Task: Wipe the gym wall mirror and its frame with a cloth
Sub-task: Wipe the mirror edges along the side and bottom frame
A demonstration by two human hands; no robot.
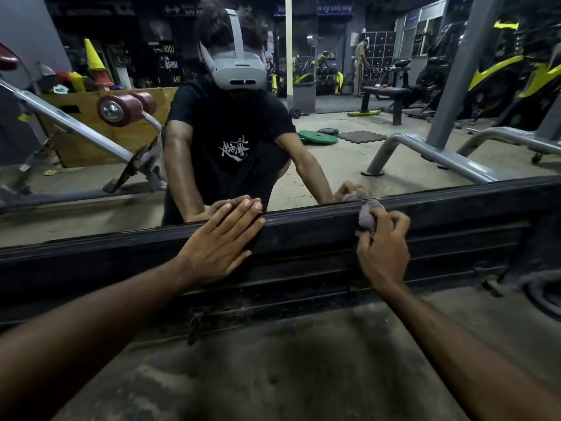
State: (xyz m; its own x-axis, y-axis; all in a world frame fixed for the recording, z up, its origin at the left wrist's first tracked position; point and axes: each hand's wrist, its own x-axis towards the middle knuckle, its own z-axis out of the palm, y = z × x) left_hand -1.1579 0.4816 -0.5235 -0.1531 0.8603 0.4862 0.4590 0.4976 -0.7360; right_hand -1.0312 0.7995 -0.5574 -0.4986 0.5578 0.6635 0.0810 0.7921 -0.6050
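Note:
The wall mirror (349, 165) fills the upper half of the view and reflects me crouching in front of it. Its black bottom frame (303, 226) runs across the middle, just above the floor. My left hand (221, 241) lies flat on the frame with straight fingers reaching over the top edge onto the glass. My right hand (384, 247) grips a small grey cloth (368, 215) and presses it against the upper edge of the frame, right of centre.
Dusty concrete floor (288, 369) lies below the frame. A grey metal machine leg (449, 159) stands by the mirror at the right. A dark cable or hose (543, 296) curls on the floor at the far right. Benches, weight plates and a person show in the reflection.

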